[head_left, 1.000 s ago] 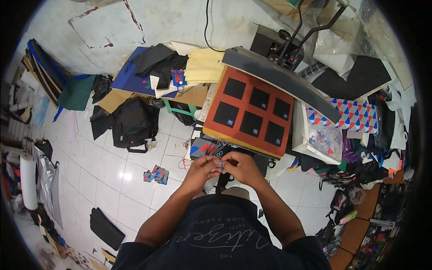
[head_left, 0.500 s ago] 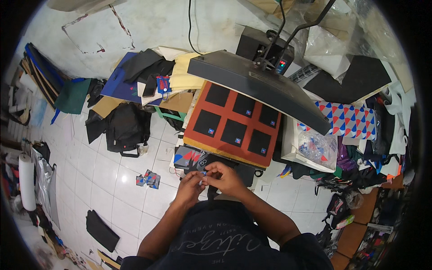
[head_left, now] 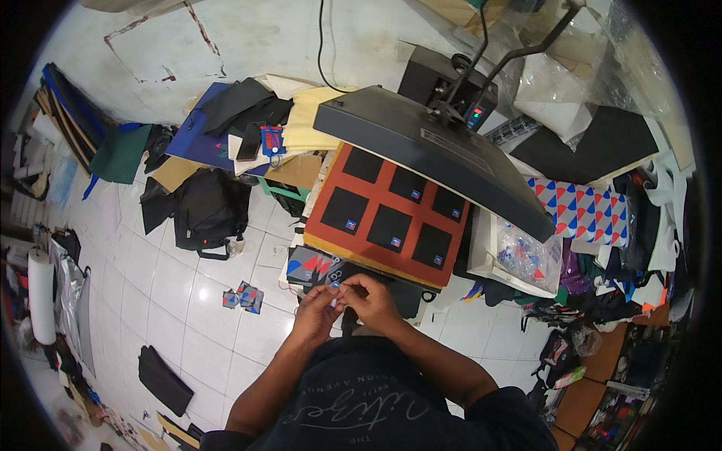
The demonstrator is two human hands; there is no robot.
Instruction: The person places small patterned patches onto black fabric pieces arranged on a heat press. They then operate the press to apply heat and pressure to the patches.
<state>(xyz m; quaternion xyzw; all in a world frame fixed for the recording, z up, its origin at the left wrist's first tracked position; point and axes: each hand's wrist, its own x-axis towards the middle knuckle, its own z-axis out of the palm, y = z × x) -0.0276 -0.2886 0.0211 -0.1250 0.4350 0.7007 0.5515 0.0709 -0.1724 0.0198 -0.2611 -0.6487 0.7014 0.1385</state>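
Close to my body, my left hand (head_left: 314,314) and my right hand (head_left: 372,304) meet, fingertips pinched together. Between them is a small blue-and-white label (head_left: 335,286), with a bit of white showing below it. Just beyond them stands a heat press, its dark upper plate (head_left: 429,154) raised at a slant. On its orange-red lower pad (head_left: 361,204) lie several black fabric squares (head_left: 345,210) in two rows. Most carry a small blue, white and red label at a corner; the far left square shows none. Patterned sheets (head_left: 308,264) lie under the press's near left edge.
Small patterned pieces (head_left: 244,297) and a folded black cloth (head_left: 164,379) lie on the tiled floor to the left. A black bag (head_left: 212,210) sits farther back. On the right stands a white box (head_left: 481,259) with plastic-wrapped pieces. The press handle (head_left: 526,51) juts up.
The view has shifted slightly. Both hands stay together at the same spot, and their fingers have moved a little around the small label.
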